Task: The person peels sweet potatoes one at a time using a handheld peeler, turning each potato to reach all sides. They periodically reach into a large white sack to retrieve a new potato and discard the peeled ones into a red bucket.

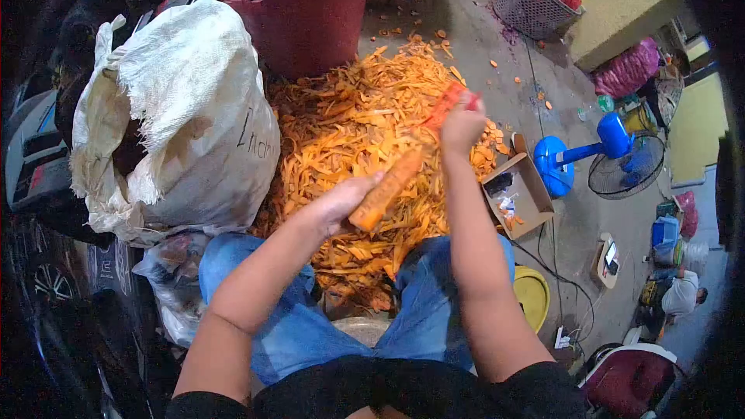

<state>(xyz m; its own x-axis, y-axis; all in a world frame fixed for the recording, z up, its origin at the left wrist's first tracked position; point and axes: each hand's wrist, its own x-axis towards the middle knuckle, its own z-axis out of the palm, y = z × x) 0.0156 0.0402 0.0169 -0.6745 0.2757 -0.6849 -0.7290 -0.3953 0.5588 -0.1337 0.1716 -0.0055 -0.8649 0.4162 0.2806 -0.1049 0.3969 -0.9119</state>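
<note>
A thick orange carrot (388,191) lies slantwise in my left hand (347,200), whose fingers are wrapped round its lower part. My right hand (463,126) is closed on a red peeler (442,109), blurred by motion, just above and to the right of the carrot's upper end. Whether the peeler touches the carrot cannot be made out. Below both hands a large heap of orange peelings (341,124) covers the floor between my knees and beyond.
A white sack (202,109) stands at the left, beside a big red tub (295,15). Right of the heap are a cardboard box (531,186), a blue fan (555,167) and a yellow lid (531,295). A basket (531,8) stands farther back; another person (681,295) is at far right.
</note>
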